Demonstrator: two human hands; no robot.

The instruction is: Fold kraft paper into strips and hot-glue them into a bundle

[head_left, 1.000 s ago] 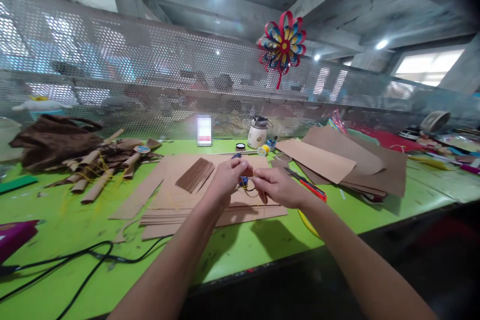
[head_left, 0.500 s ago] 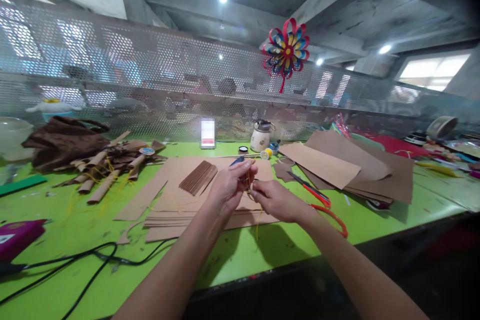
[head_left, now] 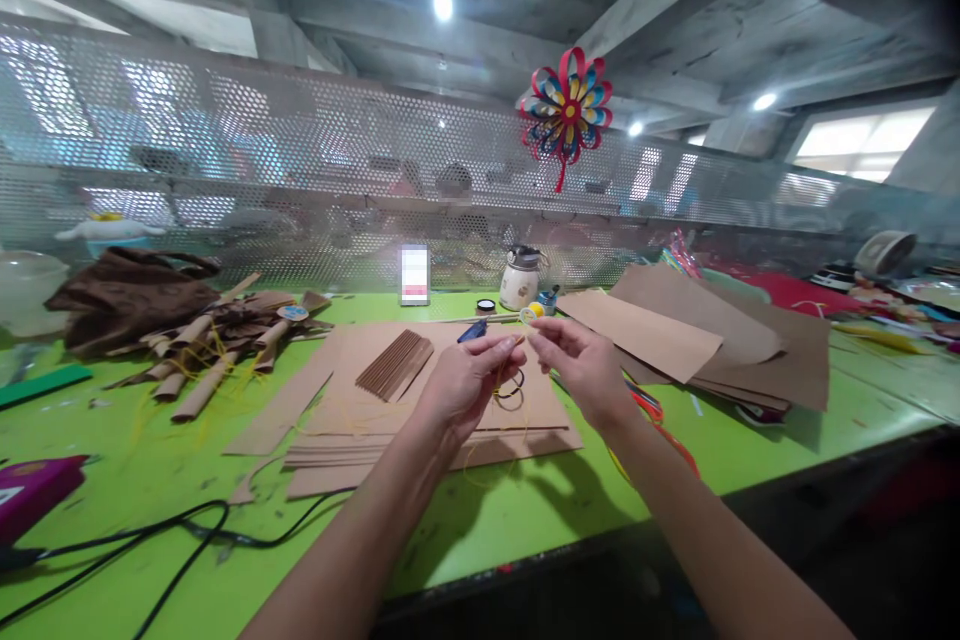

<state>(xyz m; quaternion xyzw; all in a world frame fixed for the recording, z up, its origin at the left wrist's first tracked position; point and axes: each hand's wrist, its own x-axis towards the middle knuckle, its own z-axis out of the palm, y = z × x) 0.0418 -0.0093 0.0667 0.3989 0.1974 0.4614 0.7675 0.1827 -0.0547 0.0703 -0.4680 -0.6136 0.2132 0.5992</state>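
Observation:
My left hand (head_left: 469, 382) and my right hand (head_left: 581, 365) are raised over a stack of brown paper sheets (head_left: 420, 420) on the green table (head_left: 525, 500). Both pinch a thin yellow thread (head_left: 523, 344) stretched between their fingertips; loose thread (head_left: 517, 410) hangs down below them. A pleated brown paper piece (head_left: 395, 364) lies on the sheets to the left of my left hand. A small dark ring (head_left: 511, 386) lies on the sheets under my hands. Red-handled scissors (head_left: 652, 415) lie just right of my right wrist.
Rolled brown paper tubes (head_left: 202, 350) and a brown cloth (head_left: 127, 295) sit at the left. Larger brown sheets (head_left: 697, 330) lie at the right. A phone (head_left: 414, 274), a white jar (head_left: 519, 281) and thread spools (head_left: 536, 308) stand by the mesh screen. Black cables (head_left: 150, 540) run along the front left.
My hands have lifted and drawn apart, pulling the yellow thread taut between them. The right hand moved up and to the right. The camera tilted slightly.

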